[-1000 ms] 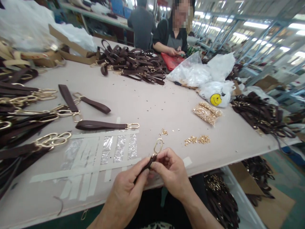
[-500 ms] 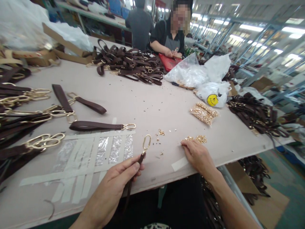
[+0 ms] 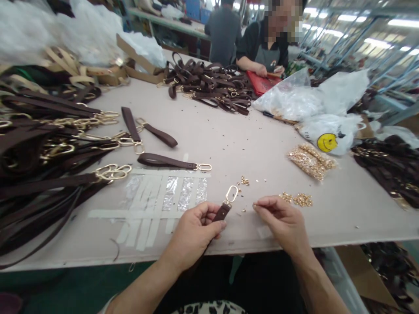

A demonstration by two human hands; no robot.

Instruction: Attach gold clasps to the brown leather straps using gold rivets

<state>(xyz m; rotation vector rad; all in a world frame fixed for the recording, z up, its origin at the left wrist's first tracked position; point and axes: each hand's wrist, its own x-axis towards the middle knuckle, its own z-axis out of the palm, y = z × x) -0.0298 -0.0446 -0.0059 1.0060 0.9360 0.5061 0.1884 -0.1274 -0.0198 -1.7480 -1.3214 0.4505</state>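
My left hand grips a dark brown leather wrist strap near its end, thumb on top. A gold oval ring stands out from that end, and a small hole shows in the leather. The strap's lower part is hidden behind the hand. My right hand is closed in a pinch just right of the strap, apart from it. At its fingertips is a tiny gold-coloured fitting, mostly covered. Behind this hand lie loose gold fittings; a few more lie beyond the ring.
A finished-looking strap lies above taped plastic strips. Brown straps heap up at left and far back. A bag of gold fittings and white plastic bags lie right. A co-worker sits opposite.
My right hand has left the gold fittings and come toward the strap, fingertips pinched. My left hand has turned the strap, so its holed face shows. The view has swung left.
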